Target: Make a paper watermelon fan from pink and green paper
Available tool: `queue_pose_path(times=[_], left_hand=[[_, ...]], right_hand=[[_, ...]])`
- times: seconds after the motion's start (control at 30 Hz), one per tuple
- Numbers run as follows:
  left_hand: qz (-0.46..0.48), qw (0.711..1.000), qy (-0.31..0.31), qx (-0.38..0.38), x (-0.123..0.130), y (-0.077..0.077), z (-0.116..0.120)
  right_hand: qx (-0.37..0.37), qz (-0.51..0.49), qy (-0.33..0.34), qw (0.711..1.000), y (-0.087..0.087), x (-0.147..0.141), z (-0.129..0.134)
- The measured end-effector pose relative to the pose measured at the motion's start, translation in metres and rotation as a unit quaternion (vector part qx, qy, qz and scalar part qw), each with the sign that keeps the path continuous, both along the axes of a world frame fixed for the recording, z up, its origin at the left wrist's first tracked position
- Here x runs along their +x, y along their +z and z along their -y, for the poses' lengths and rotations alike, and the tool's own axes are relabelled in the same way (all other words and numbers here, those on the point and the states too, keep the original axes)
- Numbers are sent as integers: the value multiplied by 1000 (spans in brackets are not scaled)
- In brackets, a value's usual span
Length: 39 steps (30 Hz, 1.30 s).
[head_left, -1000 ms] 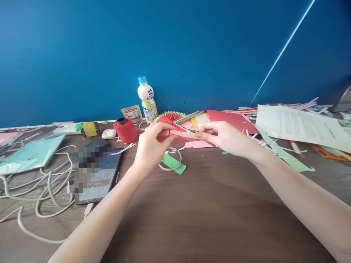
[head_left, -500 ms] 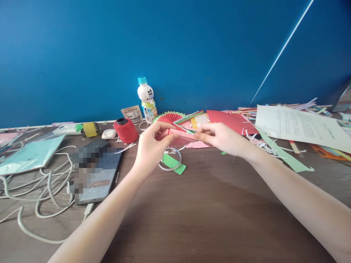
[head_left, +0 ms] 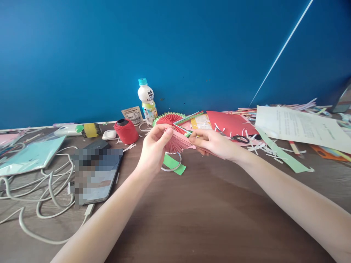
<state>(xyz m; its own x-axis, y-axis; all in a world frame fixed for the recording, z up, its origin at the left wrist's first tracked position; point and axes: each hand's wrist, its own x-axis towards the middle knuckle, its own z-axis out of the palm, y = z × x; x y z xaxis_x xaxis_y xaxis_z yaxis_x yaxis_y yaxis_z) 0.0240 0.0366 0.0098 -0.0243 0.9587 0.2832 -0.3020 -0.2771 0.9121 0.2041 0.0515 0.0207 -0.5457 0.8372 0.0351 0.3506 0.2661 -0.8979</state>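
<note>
The pink pleated paper (head_left: 178, 141) was between the two hands, in front of a red pleated fan (head_left: 166, 119), its folds spreading downward and to the right from beside the left thumb. It looked very light, probably stiff along each crease but springy across them, and easily crushed or torn; the gathered folds seemed the safest hold, pinched flat, with the loose outer edge better left unsqueezed. The left hand (head_left: 154, 145) had thumb and forefinger clamped on the paper's upper left part. The right hand (head_left: 210, 143) was at its right end, fingers curled close together, though whether they gripped it could not be told. Below, a green paper piece (head_left: 178, 168) lay on the tabletop (head_left: 192, 212), with a red spool (head_left: 127, 133) farther left and scissors (head_left: 241, 139) beyond the right wrist.
</note>
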Motion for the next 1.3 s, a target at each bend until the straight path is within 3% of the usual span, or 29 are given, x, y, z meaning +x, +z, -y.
queue_pose_path(times=[0.37,0.6,0.9,1.0,1.17,1.3], left_hand=[[-82,996,10,32,4,-6,4],[-130,989,24,68,4,-3,11],[-78,996,-3,42,3,-7,5],[-45,999,-18,14,5,-5,6],[-38,998,-47,19,8,-4,9],[-51,997,-54,25,7,-5,10]], right_hand=[[-56,-50,50,996,-13,-10,6],[-44,-42,73,995,-15,-13,9],[21,-93,91,991,-24,-18,7],[-8,-106,110,988,-23,-17,5],[-70,-127,200,969,-19,-18,6],[-81,-156,190,966,-20,-21,8]])
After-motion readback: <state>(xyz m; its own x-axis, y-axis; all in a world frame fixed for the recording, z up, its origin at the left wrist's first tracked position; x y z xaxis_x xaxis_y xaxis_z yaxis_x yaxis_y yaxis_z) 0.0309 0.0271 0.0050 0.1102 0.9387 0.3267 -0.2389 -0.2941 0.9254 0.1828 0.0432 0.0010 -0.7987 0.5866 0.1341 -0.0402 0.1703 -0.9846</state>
